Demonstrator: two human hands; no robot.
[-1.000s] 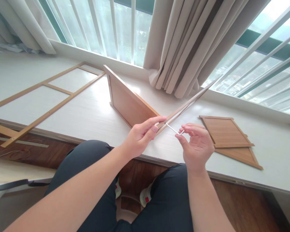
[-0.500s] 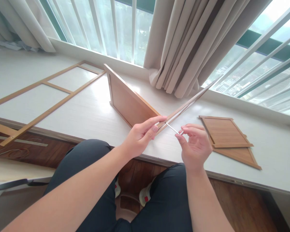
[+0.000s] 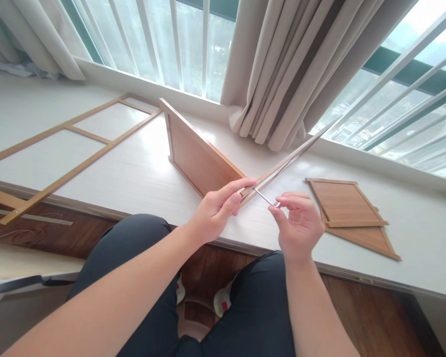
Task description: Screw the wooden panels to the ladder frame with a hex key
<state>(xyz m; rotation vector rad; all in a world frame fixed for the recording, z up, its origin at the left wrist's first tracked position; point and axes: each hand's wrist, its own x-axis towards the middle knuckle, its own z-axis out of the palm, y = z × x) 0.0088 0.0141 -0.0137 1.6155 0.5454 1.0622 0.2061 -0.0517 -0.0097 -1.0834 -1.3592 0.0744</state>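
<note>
Right fingers [image 3: 297,201] pinch an L-shaped key [image 3: 265,198] at the wooden frame [image 3: 275,169] my left hand [image 3: 216,212] clasps near the ledge [image 3: 134,168]'s front edge, seemingly mid-fastening, calling next for a steady twist.

Behind the white window ledge [image 3: 130,181], a broad beige curtain [image 3: 275,74] with a dark streak among its folds hangs between the left-hand window [image 3: 192,54] and the right-hand window [image 3: 412,27]. White bars [image 3: 175,44] cross both, and green framing [image 3: 405,70] shows behind them; beyond the right one, buildings [image 3: 347,131] appear hazy. A second curtain [image 3: 40,39] hangs at far left. Lower down are a dark wood floor [image 3: 364,312] and a black strap [image 3: 22,284].
</note>
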